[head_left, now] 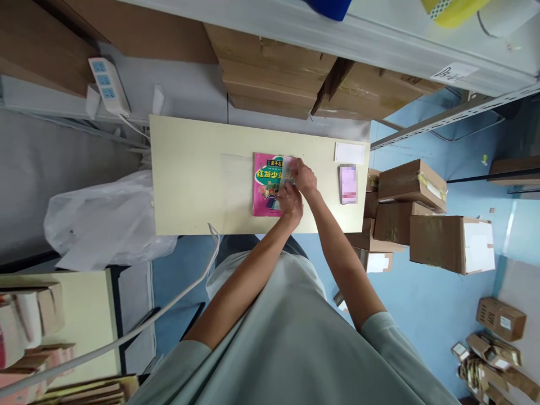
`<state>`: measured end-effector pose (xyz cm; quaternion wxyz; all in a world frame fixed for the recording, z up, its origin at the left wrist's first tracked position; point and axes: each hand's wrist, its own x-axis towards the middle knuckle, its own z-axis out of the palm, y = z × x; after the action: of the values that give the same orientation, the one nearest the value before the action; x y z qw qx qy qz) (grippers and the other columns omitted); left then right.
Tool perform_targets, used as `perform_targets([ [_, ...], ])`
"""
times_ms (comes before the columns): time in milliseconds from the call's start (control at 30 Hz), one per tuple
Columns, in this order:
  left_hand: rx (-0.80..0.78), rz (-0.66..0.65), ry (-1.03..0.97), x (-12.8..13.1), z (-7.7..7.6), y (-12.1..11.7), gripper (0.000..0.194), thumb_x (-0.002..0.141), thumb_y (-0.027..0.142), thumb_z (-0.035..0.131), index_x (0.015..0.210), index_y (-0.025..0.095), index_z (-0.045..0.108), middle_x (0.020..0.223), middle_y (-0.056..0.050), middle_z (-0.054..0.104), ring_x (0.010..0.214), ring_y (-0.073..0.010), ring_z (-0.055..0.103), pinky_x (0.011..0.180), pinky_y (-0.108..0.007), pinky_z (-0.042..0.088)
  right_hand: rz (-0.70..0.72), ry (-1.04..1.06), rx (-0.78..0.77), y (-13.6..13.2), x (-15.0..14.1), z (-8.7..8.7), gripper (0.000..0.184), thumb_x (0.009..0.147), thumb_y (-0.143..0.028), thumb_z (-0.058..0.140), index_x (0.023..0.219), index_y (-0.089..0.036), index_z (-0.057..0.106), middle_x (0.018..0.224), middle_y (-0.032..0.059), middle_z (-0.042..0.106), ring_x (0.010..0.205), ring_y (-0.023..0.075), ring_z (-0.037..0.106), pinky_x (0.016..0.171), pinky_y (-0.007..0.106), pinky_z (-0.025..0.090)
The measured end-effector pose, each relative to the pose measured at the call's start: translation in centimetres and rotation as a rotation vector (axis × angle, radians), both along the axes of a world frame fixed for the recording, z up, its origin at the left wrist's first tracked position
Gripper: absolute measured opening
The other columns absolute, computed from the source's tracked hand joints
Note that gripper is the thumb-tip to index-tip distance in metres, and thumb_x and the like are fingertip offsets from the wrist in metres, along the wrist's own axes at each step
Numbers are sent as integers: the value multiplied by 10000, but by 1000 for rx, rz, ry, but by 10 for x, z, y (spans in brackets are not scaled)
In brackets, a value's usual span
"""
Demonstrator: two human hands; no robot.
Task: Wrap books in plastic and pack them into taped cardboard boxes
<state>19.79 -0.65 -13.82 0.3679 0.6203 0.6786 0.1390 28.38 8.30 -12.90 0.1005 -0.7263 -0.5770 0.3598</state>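
Note:
A pink picture book (262, 194) with a green title panel and Chinese lettering lies flat on the pale yellow table (189, 174). Over its right part is a narrow whitish, translucent sheet (287, 169); its exact material is unclear. My right hand (305, 178) pinches the sheet near its upper right side, fingers closed. Just below, my left hand (291, 203) has its fingers bent and closed on the lower part of the sheet, above the cover. Both hands hide the right edge of the book.
To the right lie a small pinkish booklet (348, 184) and a white paper slip (349, 153). A white cable (185, 289) loops up to the table's front edge. A metal shelf (379, 42) overhangs the back; cardboard boxes (274, 73) stand behind. A power strip (108, 87) sits back left.

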Motion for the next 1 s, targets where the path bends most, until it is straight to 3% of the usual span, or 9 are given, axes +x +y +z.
perform_targets([
  [133, 12, 7, -9, 9, -2, 5, 391, 1123, 222, 378, 1199, 30, 709, 1147, -321, 683, 1187, -481, 625, 953, -636, 530, 261, -128, 7, 3, 6, 22, 310, 1096, -280, 564, 1380, -209, 667, 1310, 211, 725, 1178, 416, 723, 1063, 625, 577],
  [233, 62, -60, -39, 1, 5, -1, 331, 1089, 193, 447, 1139, 52, 743, 1058, -292, 702, 1207, -488, 634, 994, -647, 521, 475, -126, 55, 4, 16, 36, 329, 1001, -169, 664, 1323, -182, 734, 1457, 242, 679, 1357, 452, 641, 1132, 628, 545],
  [333, 127, -127, -75, -18, 16, -8, 275, 1036, 163, 534, 1189, 96, 752, 1120, -282, 721, 1265, -481, 633, 1062, -649, 509, 673, -63, 100, 1, 24, 44, 409, 910, -97, 731, 1303, -202, 773, 1600, 189, 631, 1540, 431, 511, 1265, 620, 450],
  [467, 127, -138, -102, -45, 31, -11, 402, 993, 112, 560, 1384, 73, 644, 1259, -279, 722, 1248, -417, 694, 1061, -550, 553, 825, -35, 138, 3, 27, 55, 462, 882, -94, 745, 1312, -256, 784, 1672, 99, 593, 1636, 374, 421, 1353, 628, 337],
  [567, 91, -121, -119, -65, 43, -13, 405, 973, 93, 571, 1376, 77, 609, 1158, -242, 753, 1082, -371, 765, 930, -458, 597, 847, -9, 147, 25, 24, 65, 320, 881, -145, 795, 1174, -274, 815, 1543, 80, 700, 1574, 369, 494, 1362, 659, 297],
  [667, 61, -75, -163, -88, 56, -19, 338, 1001, 112, 543, 1331, 119, 616, 1047, -189, 763, 926, -340, 779, 841, -436, 604, 853, 6, 109, 61, 16, 76, 145, 849, -251, 901, 964, -268, 815, 1281, 76, 805, 1432, 397, 578, 1347, 701, 269],
  [833, 144, 62, -347, -123, 79, -29, 293, 1070, 187, 495, 1334, 191, 623, 1245, -175, 755, 1095, -316, 767, 962, -438, 618, 741, 79, 74, 112, -15, 95, 316, 759, -435, 1027, 783, -245, 776, 951, 85, 780, 1203, 390, 623, 1175, 646, 462],
  [933, 202, 185, -434, -140, 92, -34, 284, 1095, 242, 486, 1318, 196, 655, 1330, -174, 735, 1232, -308, 730, 1067, -432, 598, 848, -7, 44, 128, -40, 111, 381, 671, -441, 1074, 853, -237, 808, 945, 54, 776, 1041, 337, 672, 1053, 551, 536],
  [1000, 208, 292, -472, -151, 99, -38, 284, 1111, 299, 493, 1303, 195, 674, 1296, -162, 750, 1192, -292, 743, 1056, -414, 600, 950, -74, 0, 135, -56, 122, 411, 665, -439, 1070, 918, -234, 820, 926, 28, 776, 947, 294, 695, 968, 470, 558],
])
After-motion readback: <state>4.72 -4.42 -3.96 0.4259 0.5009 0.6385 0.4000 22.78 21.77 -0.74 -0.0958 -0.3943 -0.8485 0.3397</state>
